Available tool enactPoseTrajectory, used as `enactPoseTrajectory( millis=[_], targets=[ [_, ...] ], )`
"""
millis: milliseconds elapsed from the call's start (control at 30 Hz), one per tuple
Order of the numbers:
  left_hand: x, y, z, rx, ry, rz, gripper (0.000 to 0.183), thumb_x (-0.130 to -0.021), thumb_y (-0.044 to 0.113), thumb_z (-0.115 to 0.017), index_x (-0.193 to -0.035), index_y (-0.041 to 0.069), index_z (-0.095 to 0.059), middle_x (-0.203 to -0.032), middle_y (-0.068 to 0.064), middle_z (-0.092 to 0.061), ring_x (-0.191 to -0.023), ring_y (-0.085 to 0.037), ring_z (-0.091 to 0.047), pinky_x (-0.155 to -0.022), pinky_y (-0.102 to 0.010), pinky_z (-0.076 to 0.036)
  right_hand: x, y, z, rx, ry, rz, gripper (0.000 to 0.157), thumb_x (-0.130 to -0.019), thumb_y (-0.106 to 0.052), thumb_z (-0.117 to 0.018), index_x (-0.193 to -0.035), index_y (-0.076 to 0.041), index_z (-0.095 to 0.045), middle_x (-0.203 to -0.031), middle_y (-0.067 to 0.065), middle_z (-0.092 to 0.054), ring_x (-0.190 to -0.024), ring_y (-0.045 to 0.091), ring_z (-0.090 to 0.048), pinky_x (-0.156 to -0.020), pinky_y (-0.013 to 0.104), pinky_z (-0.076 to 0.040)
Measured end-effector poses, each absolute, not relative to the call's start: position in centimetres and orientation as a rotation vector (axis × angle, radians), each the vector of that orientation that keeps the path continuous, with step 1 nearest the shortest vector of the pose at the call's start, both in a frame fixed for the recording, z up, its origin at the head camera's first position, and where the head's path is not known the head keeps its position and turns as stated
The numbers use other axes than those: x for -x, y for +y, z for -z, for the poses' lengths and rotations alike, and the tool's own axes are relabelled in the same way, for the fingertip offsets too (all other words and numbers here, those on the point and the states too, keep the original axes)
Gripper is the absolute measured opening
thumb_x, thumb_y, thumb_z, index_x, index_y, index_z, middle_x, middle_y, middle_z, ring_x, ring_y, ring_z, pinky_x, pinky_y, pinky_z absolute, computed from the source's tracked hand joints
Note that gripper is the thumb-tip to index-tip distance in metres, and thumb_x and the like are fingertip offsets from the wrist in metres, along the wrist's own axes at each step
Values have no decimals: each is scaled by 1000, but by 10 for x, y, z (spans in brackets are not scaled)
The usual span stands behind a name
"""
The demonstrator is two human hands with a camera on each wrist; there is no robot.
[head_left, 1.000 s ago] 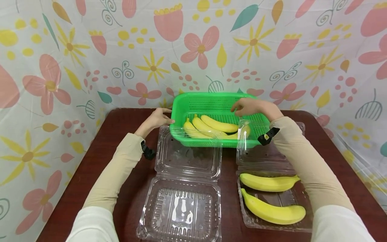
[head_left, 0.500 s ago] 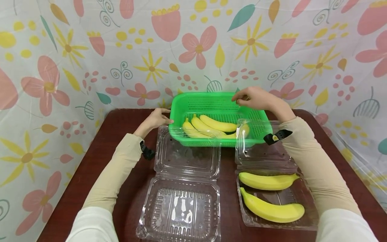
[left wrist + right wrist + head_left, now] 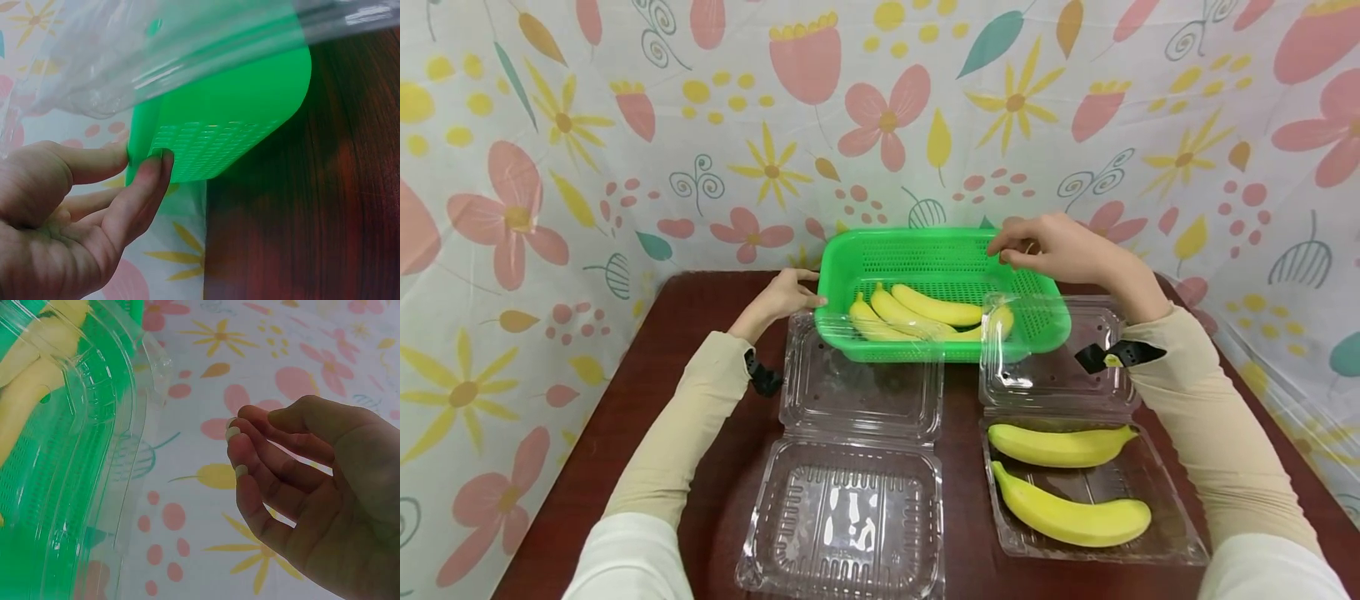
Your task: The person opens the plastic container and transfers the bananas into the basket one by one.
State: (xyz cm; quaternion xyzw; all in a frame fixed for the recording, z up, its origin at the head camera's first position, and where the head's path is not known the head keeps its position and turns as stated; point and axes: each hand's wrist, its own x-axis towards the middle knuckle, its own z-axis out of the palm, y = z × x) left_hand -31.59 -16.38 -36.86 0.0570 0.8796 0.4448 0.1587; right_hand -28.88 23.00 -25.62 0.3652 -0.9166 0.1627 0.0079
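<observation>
A green plastic basket stands at the back of the table with several bananas inside. My left hand grips its left rim, thumb at the edge and fingers against the perforated outer wall in the left wrist view. Over the basket's right back corner hovers my right hand, its fingers loosely curled with nothing between them. The right wrist view shows this hand apart from the basket. Two bananas, an upper one and a lower one, lie in the right clear clamshell box.
Another clear clamshell box lies opened and empty at the front left. Both boxes' raised lids, left and right, overlap the basket's front in the head view. A flowered curtain hangs right behind the dark red table.
My right hand has drawn back to the right and slightly up, away from the basket's middle, and its forearm uncovers more of the right box. The left hand keeps its place.
</observation>
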Motion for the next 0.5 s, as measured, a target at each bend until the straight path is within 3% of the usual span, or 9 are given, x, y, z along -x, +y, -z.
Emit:
enactPoseTrajectory(
  millis=[500],
  targets=[
    [316,-165,372,-171,2529,-1267,63,-94,12,-63,-149,4,-34,-122,-27,-62,-108,-35,-63,-87,-39,-55,273,237,261,-1129,-2919,-591,21,-99,-14,-55,-113,-19,-71,-95,-5,-73,-82,8,-68,-74,29,-54]
  ],
)
